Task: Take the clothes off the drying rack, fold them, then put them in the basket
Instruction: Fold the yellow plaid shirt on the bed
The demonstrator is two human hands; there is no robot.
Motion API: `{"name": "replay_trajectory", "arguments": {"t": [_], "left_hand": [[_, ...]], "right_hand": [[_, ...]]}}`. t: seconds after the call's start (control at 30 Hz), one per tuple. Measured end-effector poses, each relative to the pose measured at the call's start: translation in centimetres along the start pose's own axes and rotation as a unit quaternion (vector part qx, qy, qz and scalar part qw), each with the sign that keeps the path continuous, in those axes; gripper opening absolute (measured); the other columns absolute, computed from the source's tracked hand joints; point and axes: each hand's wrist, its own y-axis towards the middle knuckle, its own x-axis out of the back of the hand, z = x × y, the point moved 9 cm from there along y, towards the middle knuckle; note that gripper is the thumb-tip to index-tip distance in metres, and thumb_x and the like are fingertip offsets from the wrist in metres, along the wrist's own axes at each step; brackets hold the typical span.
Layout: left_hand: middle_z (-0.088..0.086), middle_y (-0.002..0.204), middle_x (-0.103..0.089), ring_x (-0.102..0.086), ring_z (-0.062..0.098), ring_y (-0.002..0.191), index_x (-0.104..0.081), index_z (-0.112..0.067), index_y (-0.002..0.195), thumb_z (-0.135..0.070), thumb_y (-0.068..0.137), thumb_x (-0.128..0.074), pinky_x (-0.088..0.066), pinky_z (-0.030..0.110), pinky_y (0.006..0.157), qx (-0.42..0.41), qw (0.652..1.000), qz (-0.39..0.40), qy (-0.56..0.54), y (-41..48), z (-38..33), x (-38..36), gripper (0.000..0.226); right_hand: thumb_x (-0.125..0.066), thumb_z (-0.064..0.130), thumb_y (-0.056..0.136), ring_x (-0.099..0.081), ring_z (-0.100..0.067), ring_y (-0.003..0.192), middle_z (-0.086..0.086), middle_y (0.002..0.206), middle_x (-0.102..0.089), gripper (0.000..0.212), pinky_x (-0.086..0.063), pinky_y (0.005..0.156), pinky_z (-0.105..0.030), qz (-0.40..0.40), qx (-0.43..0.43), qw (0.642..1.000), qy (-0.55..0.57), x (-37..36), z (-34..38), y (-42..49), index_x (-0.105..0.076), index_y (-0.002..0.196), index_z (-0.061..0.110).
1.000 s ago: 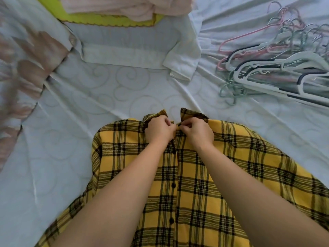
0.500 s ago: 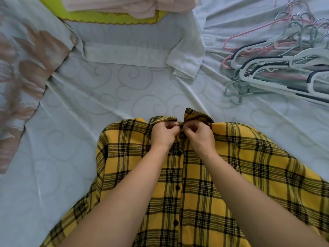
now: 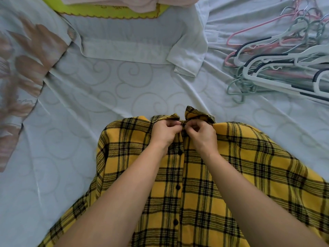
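Two curled grips, left hand (image 3: 164, 133) and right hand (image 3: 201, 135), pinch the plaid shirt (image 3: 195, 184) at its collar (image 3: 197, 114).

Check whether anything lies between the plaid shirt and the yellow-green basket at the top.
Yes: a folded white garment lies on the bed between the plaid shirt and the yellow-green basket. The left hand and right hand pinch its collar directly.

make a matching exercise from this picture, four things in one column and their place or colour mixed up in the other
Things:
1. plaid shirt
2. hangers
3. white garment
4. pink clothes

Place or colour:
a. piled at the far right
b. at the very top edge of the picture
c. yellow and black, nearest the camera
d. lying flat beyond the collar, upper middle

Pairs: 1-c, 2-a, 3-d, 4-b
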Motion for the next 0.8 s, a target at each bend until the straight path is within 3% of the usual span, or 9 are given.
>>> {"name": "replay_trajectory", "arguments": {"t": [0.07,0.13,0.27,0.4,0.47,0.57,0.7,0.8], "left_hand": [[-0.003,0.073,-0.059,-0.050,0.006,0.060,-0.063,-0.008,0.090,-0.004,0.088,-0.058,-0.041,0.008,0.048,0.009,1.000,0.018,-0.009,-0.1,0.0,-0.2,0.007],[-0.002,0.070,-0.057,-0.047,0.006,0.056,-0.061,-0.011,0.081,-0.003,0.089,-0.057,-0.038,0.008,0.042,0.009,0.999,0.029,0.021,0.2,-0.1,-0.4,0.012],[-0.003,0.070,-0.057,-0.051,0.011,0.063,-0.057,-0.017,0.071,-0.002,0.084,-0.063,-0.041,0.021,0.059,-0.031,0.993,0.023,0.110,1.1,-0.7,-0.8,0.020],[-0.003,0.078,-0.060,-0.057,0.014,0.079,-0.061,-0.013,0.081,-0.009,0.085,-0.064,-0.047,0.028,0.077,-0.088,0.985,-0.024,0.143,0.2,-1.0,-0.7,0.006],[-0.001,0.082,-0.063,-0.058,0.012,0.079,-0.064,-0.011,0.086,-0.012,0.086,-0.063,-0.047,0.023,0.074,-0.124,0.978,-0.055,0.159,-0.4,-1.2,-0.6,0.001],[0.001,0.085,-0.066,-0.058,0.012,0.079,-0.068,-0.008,0.089,-0.011,0.086,-0.063,-0.044,0.016,0.066,-0.145,0.969,-0.083,0.184,-0.8,-1.3,-0.7,0.007],[0.003,0.088,-0.069,-0.059,0.014,0.080,-0.071,-0.006,0.091,-0.015,0.086,-0.064,-0.046,0.023,0.073,-0.153,0.957,-0.098,0.226,-1.3,-1.2,-0.6,0.012],[0.003,0.078,-0.066,-0.061,0.016,0.070,-0.066,-0.009,0.081,-0.009,0.087,-0.062,-0.053,0.028,0.068,-0.082,0.990,-0.052,0.104,-1.1,0.0,-0.5,0.008]], "right_hand": [[-0.061,0.022,0.088,-0.062,-0.018,0.089,0.002,0.091,-0.068,0.012,-0.050,0.080,-0.035,-0.005,0.005,1.000,-0.003,0.1,0.1,-0.2,-0.069,0.094,0.017],[-0.062,0.020,0.087,-0.062,-0.016,0.086,0.003,0.087,-0.067,0.011,-0.050,0.080,-0.033,0.002,0.012,1.000,0.013,0.3,0.0,-0.2,-0.070,0.093,0.015],[-0.064,0.015,0.085,-0.064,-0.016,0.085,0.004,0.082,-0.068,0.006,-0.052,0.083,-0.034,0.043,0.001,0.997,0.057,0.4,-0.2,0.2,-0.069,0.084,0.019],[-0.065,0.016,0.085,-0.066,-0.017,0.088,0.001,0.083,-0.070,0.009,-0.053,0.084,-0.031,0.098,-0.027,0.986,0.133,0.4,0.1,-0.1,-0.067,0.079,0.022],[-0.069,0.019,0.083,-0.066,-0.018,0.085,-0.005,0.087,-0.071,0.002,-0.053,0.082,-0.031,0.113,-0.025,0.983,0.144,0.3,0.3,-0.2,-0.066,0.084,0.018],[-0.067,0.012,0.084,-0.067,-0.025,0.084,-0.014,0.090,-0.070,0.011,-0.054,0.086,-0.040,0.097,-0.032,0.983,0.155,0.3,0.0,0.1,-0.061,0.082,0.020],[-0.062,0.004,0.084,-0.065,-0.028,0.085,-0.010,0.086,-0.068,0.022,-0.053,0.084,-0.041,0.067,-0.028,0.986,0.149,0.0,-0.3,0.0,-0.058,0.077,0.024],[-0.060,-0.001,0.083,-0.061,-0.021,0.083,-0.003,0.082,-0.063,0.024,-0.049,0.079,-0.031,0.055,-0.026,0.983,0.173,0.1,-0.3,-0.4,-0.057,0.078,0.023]]}}
